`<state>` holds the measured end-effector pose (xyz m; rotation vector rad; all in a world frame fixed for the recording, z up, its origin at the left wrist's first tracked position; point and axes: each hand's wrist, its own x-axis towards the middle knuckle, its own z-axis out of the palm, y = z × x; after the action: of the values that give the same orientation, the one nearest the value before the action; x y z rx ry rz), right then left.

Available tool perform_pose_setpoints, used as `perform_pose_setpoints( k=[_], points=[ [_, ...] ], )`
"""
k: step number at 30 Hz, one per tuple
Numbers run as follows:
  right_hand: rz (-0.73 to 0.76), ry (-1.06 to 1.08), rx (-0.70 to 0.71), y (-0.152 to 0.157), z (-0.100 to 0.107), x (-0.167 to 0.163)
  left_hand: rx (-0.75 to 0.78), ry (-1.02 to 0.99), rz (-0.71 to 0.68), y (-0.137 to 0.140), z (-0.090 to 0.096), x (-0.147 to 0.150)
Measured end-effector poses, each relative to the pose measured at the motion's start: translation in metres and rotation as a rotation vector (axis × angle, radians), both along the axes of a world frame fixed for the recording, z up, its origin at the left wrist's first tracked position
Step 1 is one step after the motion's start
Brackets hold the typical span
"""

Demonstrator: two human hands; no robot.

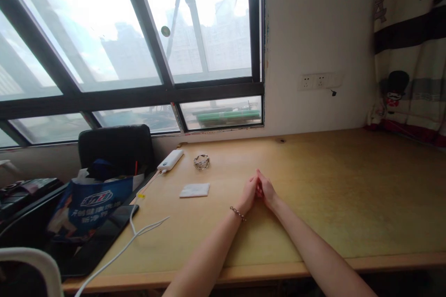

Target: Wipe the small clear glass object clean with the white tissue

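My left hand (249, 191) and my right hand (267, 189) rest together on the wooden table, fingertips touching and fingers closed. No object shows between them, though the inner sides of the palms are hidden. Around my left wrist sits a beaded bracelet (238, 213). Left of the hands lies a flat white packet or folded tissue (194, 190). Behind it stands a silver openwork metal ring (201, 162), apart from both hands. Farther left is a white power bank (170, 160) with a white cable (134, 236) running from it toward the table's front edge.
The table (341, 195) reaches the wall below the window. A dark tablet-like panel (104, 241) overhangs its left edge, beside a blue printed bag (90, 204) and a black chair (116, 148). Wall sockets (313, 82) and a patterned curtain (411, 55) are at the right.
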<state>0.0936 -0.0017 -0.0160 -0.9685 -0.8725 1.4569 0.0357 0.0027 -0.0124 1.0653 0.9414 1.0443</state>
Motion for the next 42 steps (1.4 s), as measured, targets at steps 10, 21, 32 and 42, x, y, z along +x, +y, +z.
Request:
perform_pose_setpoints(
  k=[10, 21, 32, 42],
  points=[
    [-0.058, -0.443, 0.261, -0.001, 0.002, -0.005, 0.036, -0.303, -0.176, -0.006, 0.001, -0.012],
    [0.065, -0.537, 0.293, -0.006, -0.009, -0.007, 0.049, -0.227, -0.142, -0.008, -0.003, -0.019],
    [0.052, -0.611, 0.394, -0.008, -0.011, -0.004, 0.066, -0.173, -0.137, -0.003, -0.011, -0.019],
    [0.031, -0.616, 0.42, -0.008, -0.009, -0.003, -0.053, -0.133, -0.131, -0.007, 0.0, -0.018]
  ],
)
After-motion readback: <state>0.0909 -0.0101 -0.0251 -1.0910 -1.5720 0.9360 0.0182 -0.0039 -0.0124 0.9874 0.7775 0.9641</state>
